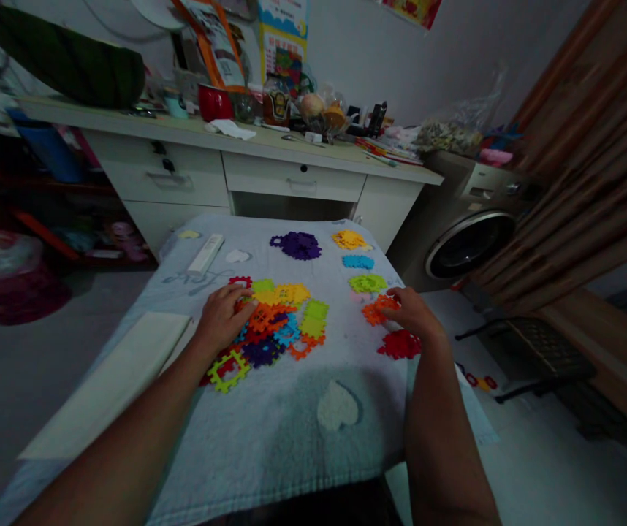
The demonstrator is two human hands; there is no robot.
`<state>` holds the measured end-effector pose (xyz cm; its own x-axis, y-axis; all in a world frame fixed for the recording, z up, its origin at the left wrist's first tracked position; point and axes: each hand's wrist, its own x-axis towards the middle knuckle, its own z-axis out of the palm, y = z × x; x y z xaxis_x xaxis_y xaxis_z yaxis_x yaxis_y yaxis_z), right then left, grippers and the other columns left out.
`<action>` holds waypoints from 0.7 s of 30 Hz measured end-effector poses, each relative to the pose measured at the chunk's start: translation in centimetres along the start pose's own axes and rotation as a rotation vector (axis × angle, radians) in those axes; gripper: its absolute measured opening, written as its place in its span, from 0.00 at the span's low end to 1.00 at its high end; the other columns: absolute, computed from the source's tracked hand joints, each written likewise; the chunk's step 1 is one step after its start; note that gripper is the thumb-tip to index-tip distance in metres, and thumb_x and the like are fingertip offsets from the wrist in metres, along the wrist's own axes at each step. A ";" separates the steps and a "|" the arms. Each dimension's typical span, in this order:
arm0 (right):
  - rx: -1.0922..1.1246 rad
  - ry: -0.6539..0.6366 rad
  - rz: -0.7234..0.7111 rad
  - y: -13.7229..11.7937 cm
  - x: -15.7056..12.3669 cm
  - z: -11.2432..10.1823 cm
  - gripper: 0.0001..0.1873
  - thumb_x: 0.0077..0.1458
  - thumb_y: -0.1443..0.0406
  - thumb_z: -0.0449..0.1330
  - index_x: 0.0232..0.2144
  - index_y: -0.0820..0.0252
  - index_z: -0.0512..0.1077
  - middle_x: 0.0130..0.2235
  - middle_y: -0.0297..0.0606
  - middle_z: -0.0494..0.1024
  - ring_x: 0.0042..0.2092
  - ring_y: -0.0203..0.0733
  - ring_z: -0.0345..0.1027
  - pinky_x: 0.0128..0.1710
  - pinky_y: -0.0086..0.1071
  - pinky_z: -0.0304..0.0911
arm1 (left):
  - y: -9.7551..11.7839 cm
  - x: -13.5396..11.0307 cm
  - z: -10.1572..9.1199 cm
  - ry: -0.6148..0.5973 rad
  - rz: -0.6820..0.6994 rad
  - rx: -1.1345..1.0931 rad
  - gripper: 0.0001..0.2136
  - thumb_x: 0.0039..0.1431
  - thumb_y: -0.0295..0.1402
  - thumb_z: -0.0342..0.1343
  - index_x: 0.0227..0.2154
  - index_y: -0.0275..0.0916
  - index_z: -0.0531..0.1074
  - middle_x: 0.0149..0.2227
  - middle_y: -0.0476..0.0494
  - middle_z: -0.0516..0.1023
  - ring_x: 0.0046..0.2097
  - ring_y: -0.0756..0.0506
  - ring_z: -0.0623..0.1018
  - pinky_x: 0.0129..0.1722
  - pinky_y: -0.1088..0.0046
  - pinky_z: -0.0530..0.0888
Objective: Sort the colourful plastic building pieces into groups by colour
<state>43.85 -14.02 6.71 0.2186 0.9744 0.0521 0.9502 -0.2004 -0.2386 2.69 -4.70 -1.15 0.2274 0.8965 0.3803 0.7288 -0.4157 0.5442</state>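
A careless sweep of the right hand, its curled fingers at the orange pile right of the mixed pile, could push pieces into the red pile, while the left hand bends its fingers over the mixed pile's left edge, either grip impossible to tell, among six single-colour piles and one mixed.

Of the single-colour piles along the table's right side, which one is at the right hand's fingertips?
The orange pile, between the lime-green pile and the red pile; only this one lies at the fingertips of the right hand.
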 end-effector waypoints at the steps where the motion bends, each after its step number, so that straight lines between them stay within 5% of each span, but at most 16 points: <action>1: -0.014 -0.025 0.015 0.4 -0.1 0.1 0.21 0.50 0.61 0.62 0.47 0.62 0.75 0.44 0.45 0.74 0.45 0.45 0.68 0.48 0.35 0.61 | 0.0 0.0 0.0 -0.001 0.002 -0.001 0.21 0.59 0.48 0.47 0.42 0.38 0.76 0.51 0.36 0.75 0.56 0.37 0.72 0.59 0.54 0.65; 11: -0.017 0.001 0.070 1.2 -0.1 1.2 0.16 0.46 0.69 0.60 0.40 0.58 0.78 0.42 0.46 0.77 0.47 0.52 0.70 0.47 0.41 0.63 | 0.0 -0.1 -0.2 -0.002 0.020 -0.014 0.20 0.59 0.48 0.48 0.41 0.40 0.75 0.47 0.39 0.77 0.53 0.38 0.73 0.57 0.56 0.66; 15: 0.059 0.142 0.058 0.2 0.2 1.7 0.20 0.46 0.72 0.57 0.43 0.57 0.76 0.48 0.47 0.76 0.51 0.54 0.68 0.52 0.46 0.60 | 0.2 -0.1 -0.2 -0.006 0.009 -0.014 0.19 0.59 0.48 0.48 0.41 0.40 0.75 0.47 0.39 0.77 0.52 0.39 0.73 0.57 0.57 0.66; 18: 0.186 0.167 -0.146 -2.5 0.3 2.1 0.19 0.51 0.70 0.56 0.46 0.59 0.74 0.51 0.46 0.74 0.54 0.51 0.65 0.57 0.47 0.57 | 0.3 -0.1 -0.2 -0.011 0.002 -0.011 0.19 0.59 0.48 0.47 0.42 0.40 0.75 0.47 0.40 0.77 0.52 0.39 0.73 0.57 0.57 0.66; 21: 0.281 0.040 -0.427 -6.3 -0.2 2.9 0.17 0.54 0.64 0.60 0.47 0.59 0.73 0.52 0.45 0.74 0.56 0.49 0.64 0.59 0.45 0.54 | 0.5 -0.1 -0.4 -0.026 0.002 -0.011 0.20 0.59 0.48 0.47 0.42 0.40 0.75 0.47 0.40 0.77 0.52 0.39 0.74 0.57 0.56 0.65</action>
<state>37.14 -12.70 5.37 -0.1620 0.9577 0.2378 0.8615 0.2548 -0.4391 2.81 -5.04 -0.57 0.2458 0.8991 0.3621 0.7212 -0.4193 0.5515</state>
